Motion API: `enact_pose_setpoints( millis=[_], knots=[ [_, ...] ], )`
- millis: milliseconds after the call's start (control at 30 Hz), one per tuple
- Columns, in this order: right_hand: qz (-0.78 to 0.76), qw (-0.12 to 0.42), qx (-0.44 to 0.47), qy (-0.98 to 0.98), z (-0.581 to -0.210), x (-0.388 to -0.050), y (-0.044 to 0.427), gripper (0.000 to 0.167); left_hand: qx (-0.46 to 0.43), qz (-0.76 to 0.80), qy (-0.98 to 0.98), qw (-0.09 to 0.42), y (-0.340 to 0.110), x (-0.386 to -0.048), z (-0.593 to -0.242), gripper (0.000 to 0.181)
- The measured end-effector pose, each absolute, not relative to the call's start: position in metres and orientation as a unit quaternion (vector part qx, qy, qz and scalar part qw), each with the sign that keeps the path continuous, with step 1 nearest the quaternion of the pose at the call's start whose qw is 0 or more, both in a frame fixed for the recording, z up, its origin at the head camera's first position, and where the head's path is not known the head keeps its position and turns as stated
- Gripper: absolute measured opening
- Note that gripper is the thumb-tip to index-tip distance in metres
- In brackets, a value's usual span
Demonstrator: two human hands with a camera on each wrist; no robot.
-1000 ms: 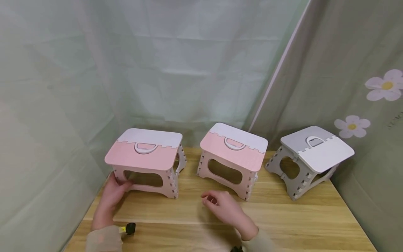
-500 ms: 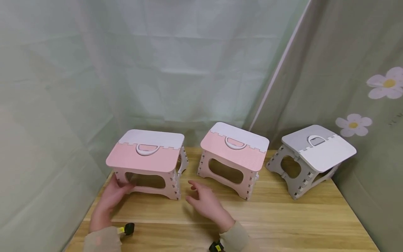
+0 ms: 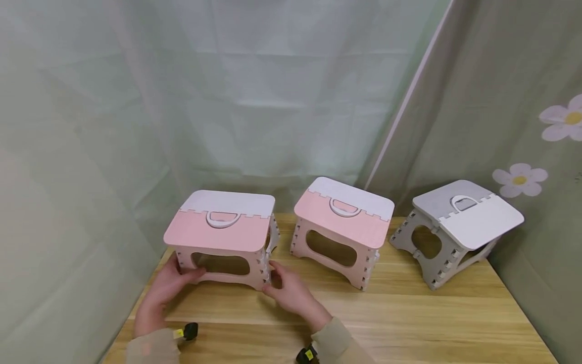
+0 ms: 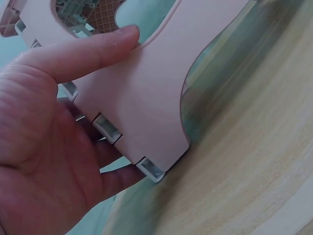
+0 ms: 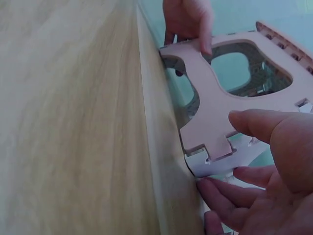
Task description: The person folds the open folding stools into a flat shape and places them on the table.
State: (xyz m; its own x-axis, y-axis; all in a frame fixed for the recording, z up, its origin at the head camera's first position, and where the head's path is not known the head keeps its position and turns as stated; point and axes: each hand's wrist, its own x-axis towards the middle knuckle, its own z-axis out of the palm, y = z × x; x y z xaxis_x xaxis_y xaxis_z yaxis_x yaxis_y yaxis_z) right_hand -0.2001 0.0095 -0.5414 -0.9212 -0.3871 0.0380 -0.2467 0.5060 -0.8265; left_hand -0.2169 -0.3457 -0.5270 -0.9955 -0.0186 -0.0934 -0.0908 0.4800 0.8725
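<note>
A pink and white folding stool (image 3: 217, 237) stands upright on the wooden table at the left. My left hand (image 3: 169, 284) grips its left front leg; in the left wrist view the thumb (image 4: 98, 51) lies across the pink panel and the fingers reach behind its edge. At the right front leg is my right hand (image 3: 291, 292). Seen from the right wrist, its thumb (image 5: 254, 122) is on the leg panel and its fingers (image 5: 234, 196) curl round the white corner. The stool's underside is mostly hidden.
A second pink and white folding stool (image 3: 343, 217) stands in the middle, a grey and white one (image 3: 468, 217) at the right. Pale curtains (image 3: 282, 101) hang behind and beside the wooden table (image 3: 409, 323). A small black device (image 3: 190, 331) sits by the left wrist.
My right hand has moved left, from in front of the middle stool to the left stool's right leg, and takes hold there. The left hand keeps its grip. The view has shifted slightly.
</note>
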Motion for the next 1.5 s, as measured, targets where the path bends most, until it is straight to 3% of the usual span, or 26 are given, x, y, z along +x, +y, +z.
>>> enact_pose_setpoints(
  millis=[167,433,700,1000,1233,1500],
  knots=[
    [-0.481,0.093,-0.178,0.853,-0.547,-0.203,0.01,0.075,-0.018,0.459,0.887,0.033,-0.346,-0.212,-0.526,0.098],
    [-0.488,0.089,-0.177,0.85,-0.55,-0.203,0.01,0.099,-0.005,0.431,0.902,0.022,-0.349,-0.21,-0.529,0.08],
    [-0.476,0.084,-0.161,0.86,-0.552,-0.202,0.008,0.092,-0.008,0.432,0.902,0.022,-0.35,-0.211,-0.53,0.074],
    [-0.481,0.085,-0.131,0.862,-0.551,-0.199,0.003,0.062,-0.001,0.429,0.903,0.018,-0.349,-0.211,-0.529,0.073],
    [-0.474,0.075,-0.136,0.866,-0.554,-0.201,0.007,0.081,-0.006,0.444,0.895,0.03,-0.346,-0.211,-0.531,0.074],
    [-0.501,0.085,-0.134,0.851,-0.553,-0.201,0.007,0.067,0.001,0.435,0.9,0.03,-0.348,-0.211,-0.528,0.078]
  ],
)
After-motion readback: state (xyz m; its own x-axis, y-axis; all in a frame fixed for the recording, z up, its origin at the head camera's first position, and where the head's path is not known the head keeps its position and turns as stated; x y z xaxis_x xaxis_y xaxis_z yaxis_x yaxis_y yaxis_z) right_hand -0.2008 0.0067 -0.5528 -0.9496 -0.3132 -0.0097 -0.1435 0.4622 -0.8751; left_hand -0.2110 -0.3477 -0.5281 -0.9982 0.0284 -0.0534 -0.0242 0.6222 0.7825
